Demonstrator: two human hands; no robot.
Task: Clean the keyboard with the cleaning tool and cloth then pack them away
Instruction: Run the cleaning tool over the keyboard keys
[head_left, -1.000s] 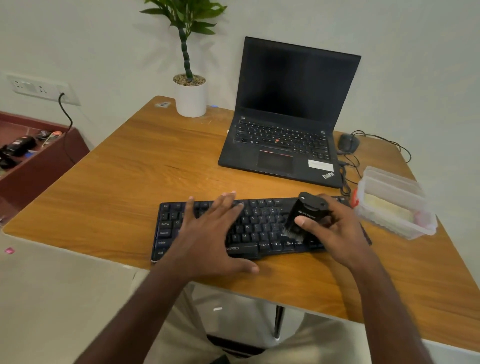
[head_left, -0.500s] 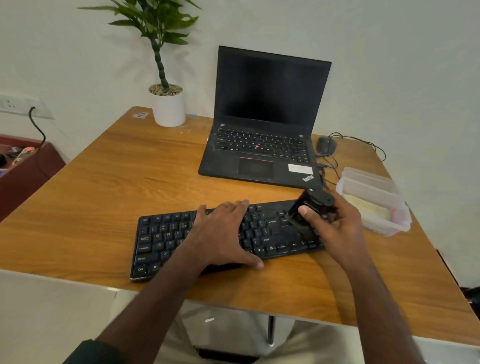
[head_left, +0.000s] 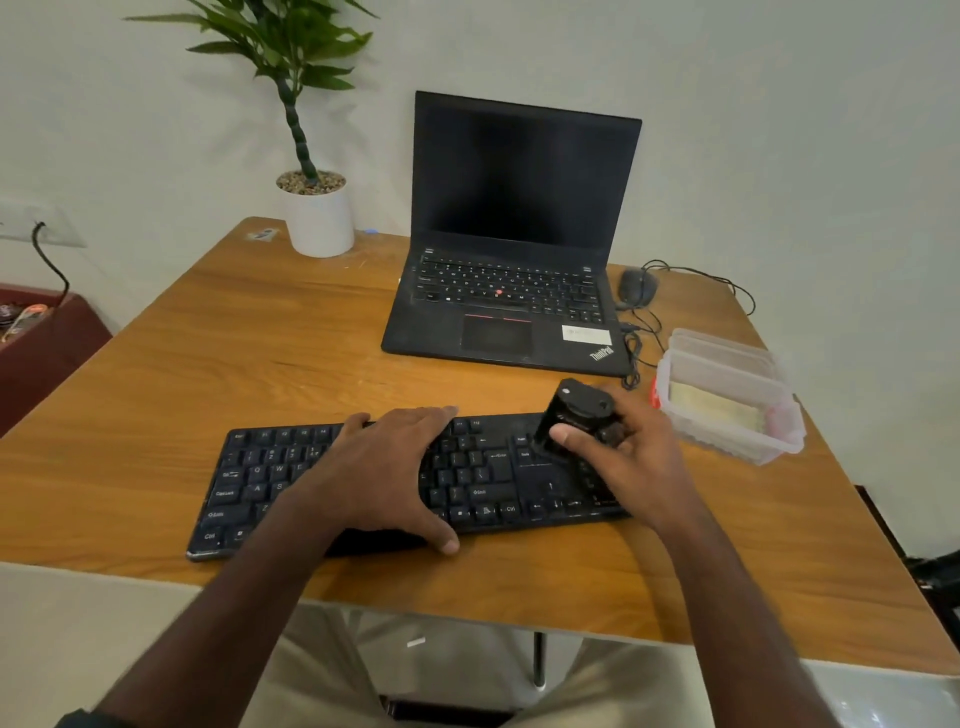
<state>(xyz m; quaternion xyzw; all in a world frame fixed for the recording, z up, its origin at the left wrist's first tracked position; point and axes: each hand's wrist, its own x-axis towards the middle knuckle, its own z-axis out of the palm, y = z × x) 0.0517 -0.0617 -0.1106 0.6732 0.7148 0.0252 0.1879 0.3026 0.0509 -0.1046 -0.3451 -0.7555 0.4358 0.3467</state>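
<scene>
- Left hand (head_left: 387, 470) lies spread flat on the black keyboard (head_left: 249, 486), steadying it.
- At its three o'clock, right hand (head_left: 631, 452) grips the black cleaning tool (head_left: 574, 415), tip down on the keys.

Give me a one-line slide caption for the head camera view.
Left hand steadies the black keyboard while the right hand grips the cleaning tool over its right keys.

Wooden table (head_left: 218, 374) carries keyboard (head_left: 483, 478), laptop (head_left: 506, 306), mouse (head_left: 636, 287), potted plant (head_left: 319, 218), plastic container (head_left: 727, 400).
</scene>
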